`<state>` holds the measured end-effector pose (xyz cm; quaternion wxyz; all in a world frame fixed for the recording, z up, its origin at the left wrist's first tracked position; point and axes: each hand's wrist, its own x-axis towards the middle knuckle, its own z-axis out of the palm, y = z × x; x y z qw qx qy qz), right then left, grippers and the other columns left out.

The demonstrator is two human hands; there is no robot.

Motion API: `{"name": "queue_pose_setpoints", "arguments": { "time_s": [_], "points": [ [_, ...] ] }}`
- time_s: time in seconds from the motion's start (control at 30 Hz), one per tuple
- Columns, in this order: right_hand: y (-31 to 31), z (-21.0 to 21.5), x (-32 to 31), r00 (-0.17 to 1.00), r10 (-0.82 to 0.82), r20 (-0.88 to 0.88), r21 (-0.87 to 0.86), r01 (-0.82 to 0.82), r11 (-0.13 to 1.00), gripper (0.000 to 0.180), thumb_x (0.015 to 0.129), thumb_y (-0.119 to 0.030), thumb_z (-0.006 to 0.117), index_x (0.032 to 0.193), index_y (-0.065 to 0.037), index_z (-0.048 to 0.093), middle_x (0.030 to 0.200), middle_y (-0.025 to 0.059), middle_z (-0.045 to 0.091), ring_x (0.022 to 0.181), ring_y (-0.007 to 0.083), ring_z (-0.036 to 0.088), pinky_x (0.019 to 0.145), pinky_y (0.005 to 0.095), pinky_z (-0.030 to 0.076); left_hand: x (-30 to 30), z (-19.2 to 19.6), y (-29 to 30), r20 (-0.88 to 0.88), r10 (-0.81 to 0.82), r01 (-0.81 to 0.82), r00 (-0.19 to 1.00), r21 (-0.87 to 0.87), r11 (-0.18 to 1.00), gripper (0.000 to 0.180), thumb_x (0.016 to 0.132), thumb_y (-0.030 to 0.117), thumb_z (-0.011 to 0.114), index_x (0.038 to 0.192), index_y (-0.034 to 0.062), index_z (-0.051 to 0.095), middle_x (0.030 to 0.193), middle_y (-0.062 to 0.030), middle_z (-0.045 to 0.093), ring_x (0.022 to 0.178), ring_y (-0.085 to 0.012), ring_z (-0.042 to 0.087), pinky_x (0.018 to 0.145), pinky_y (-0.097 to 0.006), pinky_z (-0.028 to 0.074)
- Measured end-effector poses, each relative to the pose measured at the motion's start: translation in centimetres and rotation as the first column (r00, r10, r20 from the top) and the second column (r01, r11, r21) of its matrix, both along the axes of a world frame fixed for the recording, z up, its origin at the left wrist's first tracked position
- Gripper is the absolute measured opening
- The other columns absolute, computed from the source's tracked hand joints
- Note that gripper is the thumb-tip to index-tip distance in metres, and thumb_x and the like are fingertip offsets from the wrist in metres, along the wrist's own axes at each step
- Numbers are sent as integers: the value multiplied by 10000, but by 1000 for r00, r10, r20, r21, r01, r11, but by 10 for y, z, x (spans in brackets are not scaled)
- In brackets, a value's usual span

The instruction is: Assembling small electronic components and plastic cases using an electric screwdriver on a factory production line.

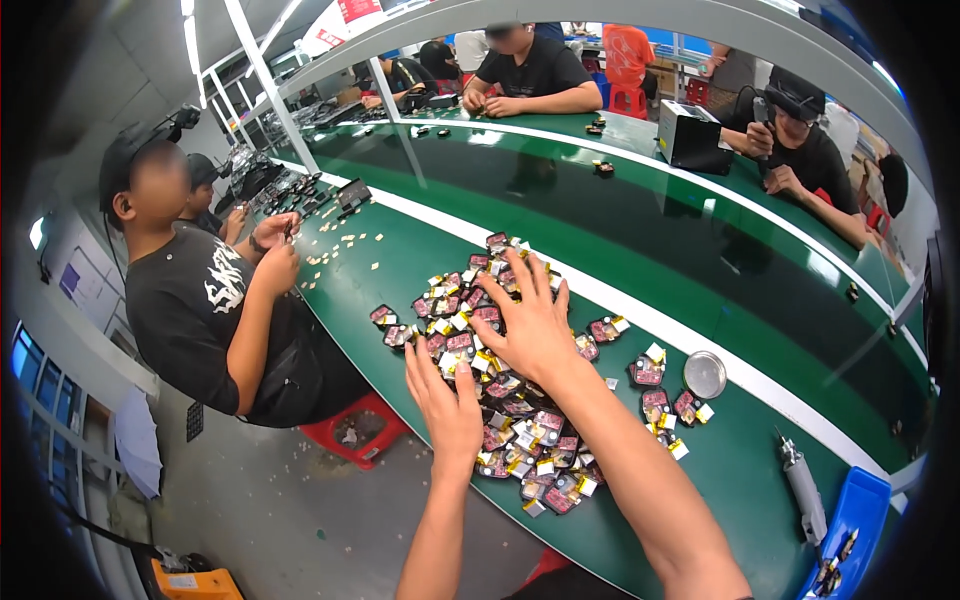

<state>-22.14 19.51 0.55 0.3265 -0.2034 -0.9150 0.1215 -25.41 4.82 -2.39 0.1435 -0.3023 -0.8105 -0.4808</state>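
A heap of small electronic modules [545,430] lies on the green bench. Each has a black casing, a reddish board and a silver battery-like cell with yellow tape. My right hand [537,325] rests on the heap's far part, palm down with fingers spread. At the heap's near left edge is my left hand [447,405], its fingers stretched out against the modules. Neither hand grips anything; some modules are hidden beneath both. A few loose modules [655,405] lie to the right of the heap.
A round metal dish [705,374], an electric screwdriver [802,490] and a blue tray [868,510] are on the right. A conveyor belt [600,215] runs beyond the white rail. A co-worker [215,290] on the left handles a small part near scattered pale pieces [340,245].
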Motion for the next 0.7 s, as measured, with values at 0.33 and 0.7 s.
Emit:
{"name": "queue_pose_setpoints", "arguments": {
  "time_s": [0.33, 0.7],
  "points": [
    [1, -2, 17, 982, 183, 38, 0, -183, 983, 375, 912, -235, 503, 1283, -237, 561, 1412, 129, 429, 1325, 328, 378, 1039, 694, 232, 3, 5, 1, -15, -17, 15, 1000, -120, 993, 431, 939, 208, 503, 1337, 42, 490, 1480, -299, 242, 1361, -448, 241, 1107, -510, 219],
    [8, 20, 58, 929, 79, 363, 36, -99, 994, 382, 900, -170, 507, 1272, -185, 590, 1451, 145, 390, 1366, 327, 330, 1089, 613, 248, -8, -14, 0, 3, -17, 17, 1000, -32, 999, 513, 896, 99, 468, 1403, 52, 404, 1463, -293, 284, 1364, -430, 254, 1120, -487, 203]
  ]
}}
